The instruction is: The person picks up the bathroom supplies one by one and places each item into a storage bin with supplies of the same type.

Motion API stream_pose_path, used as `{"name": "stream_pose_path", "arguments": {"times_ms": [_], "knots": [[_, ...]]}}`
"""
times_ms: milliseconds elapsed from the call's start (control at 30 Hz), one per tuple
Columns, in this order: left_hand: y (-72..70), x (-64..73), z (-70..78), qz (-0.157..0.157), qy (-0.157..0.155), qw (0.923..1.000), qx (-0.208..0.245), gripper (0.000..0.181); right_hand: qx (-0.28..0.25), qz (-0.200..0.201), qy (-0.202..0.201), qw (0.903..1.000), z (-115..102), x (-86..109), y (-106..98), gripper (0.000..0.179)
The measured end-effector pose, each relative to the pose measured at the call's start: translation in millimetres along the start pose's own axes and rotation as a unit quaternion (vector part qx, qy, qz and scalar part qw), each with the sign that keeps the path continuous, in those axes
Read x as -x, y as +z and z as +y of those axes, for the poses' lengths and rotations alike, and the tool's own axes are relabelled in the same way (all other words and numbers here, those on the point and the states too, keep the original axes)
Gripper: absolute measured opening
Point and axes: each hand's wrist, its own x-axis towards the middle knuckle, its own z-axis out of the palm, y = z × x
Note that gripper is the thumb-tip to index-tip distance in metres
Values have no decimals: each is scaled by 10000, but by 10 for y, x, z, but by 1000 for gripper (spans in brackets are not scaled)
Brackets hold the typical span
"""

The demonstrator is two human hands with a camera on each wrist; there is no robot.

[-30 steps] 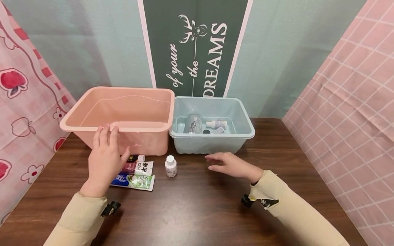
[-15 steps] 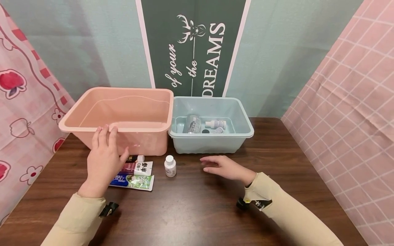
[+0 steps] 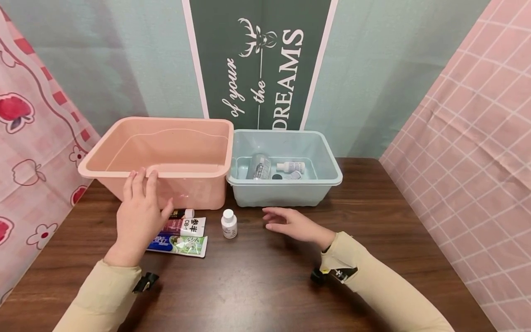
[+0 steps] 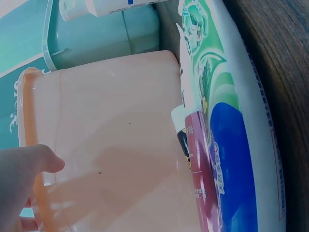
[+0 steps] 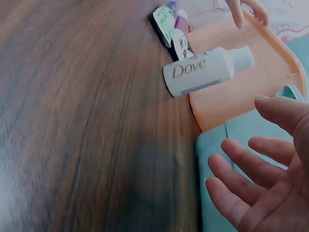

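My left hand (image 3: 139,216) rests its fingertips on the front rim of the pink bin (image 3: 195,191); in the left wrist view its thumb (image 4: 48,159) lies in front of that bin's wall. Below this hand, several toothpaste tubes (image 3: 188,246) lie side by side on the table, partly hidden by it. A small white bottle (image 3: 229,226) with a white cap stands upright to their right; the right wrist view shows "Dove" on the bottle (image 5: 200,72). My right hand (image 3: 299,225) holds nothing, fingers spread and loosely bent, a short way right of the bottle.
A light blue bin (image 3: 286,193) stands against the pink bin's right side. Inside it lie a clear bottle (image 3: 260,167), a small white bottle (image 3: 292,167) and other small items. Curtains hang behind and on both sides of the wooden table (image 3: 265,286).
My right hand has moved left, closer to the white Dove bottle. My left hand has stayed at the pink bin's rim.
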Motion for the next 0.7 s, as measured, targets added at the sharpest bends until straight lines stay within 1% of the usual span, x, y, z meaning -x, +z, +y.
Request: {"name": "stream_pose_path", "arguments": {"times_ms": [200,467,700], "knots": [[3,4,-1,0,-2,10000,-38,70,-218,21,-53,9997,-10,-77,112,48],[-12,-10,17,-4,-8,10000,-24,69,-722,11,85,9973,-48,-191,266,48],[-25,-8,25,-64,-42,10000,-39,69,-687,-10,28,9976,-85,-270,320,47]]}}
